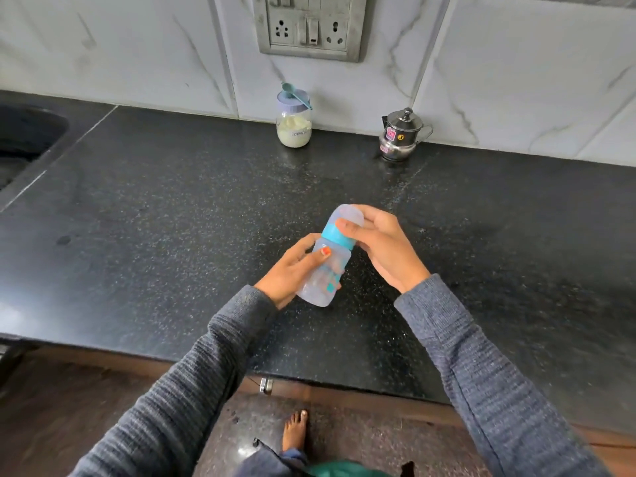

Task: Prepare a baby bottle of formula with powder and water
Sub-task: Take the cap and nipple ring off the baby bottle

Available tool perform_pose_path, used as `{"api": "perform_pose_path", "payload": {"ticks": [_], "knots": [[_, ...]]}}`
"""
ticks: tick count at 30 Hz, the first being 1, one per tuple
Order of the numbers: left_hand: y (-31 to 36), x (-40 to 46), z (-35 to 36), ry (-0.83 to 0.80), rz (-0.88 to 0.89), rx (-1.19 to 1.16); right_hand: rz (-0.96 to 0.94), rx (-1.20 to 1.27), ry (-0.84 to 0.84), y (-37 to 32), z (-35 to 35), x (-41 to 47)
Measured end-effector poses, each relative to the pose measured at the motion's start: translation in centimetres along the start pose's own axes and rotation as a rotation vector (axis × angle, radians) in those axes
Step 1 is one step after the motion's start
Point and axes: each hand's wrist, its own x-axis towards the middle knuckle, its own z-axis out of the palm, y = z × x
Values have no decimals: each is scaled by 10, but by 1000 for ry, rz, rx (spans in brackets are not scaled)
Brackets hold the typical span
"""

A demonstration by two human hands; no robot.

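Note:
A clear baby bottle (325, 270) with a teal collar and a clear cap is held tilted above the black counter (172, 218). My left hand (292, 270) grips the bottle's body from the left. My right hand (382, 246) grips the cap and collar at the top, thumb on the teal ring. The bottle looks empty. At the back by the wall stands a glass jar of formula powder (294, 127) with a pale purple lid and a teal scoop (296, 94) lying on it. A small lidded steel pot (401, 136) stands at the back right.
A dark sink (24, 139) is set into the counter at the far left. A switch and socket panel (309, 25) sits on the marble wall. The counter's front edge runs below my forearms, with a bare foot on the floor beneath.

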Motion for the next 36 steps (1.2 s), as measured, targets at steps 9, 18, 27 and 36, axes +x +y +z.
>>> {"api": "perform_pose_path", "payload": {"ticks": [9,18,27,36], "knots": [[7,3,-11,23,-49,41,35,-360,-5,-5,5,3],[8,17,-17,65,117,635,-32,-875,160,-6,14,12],[8,13,-18,-49,-18,118,-137,-481,89,-8,9,17],[4,21,-28,56,7,458,-154,-577,250,0,-2,12]]}}
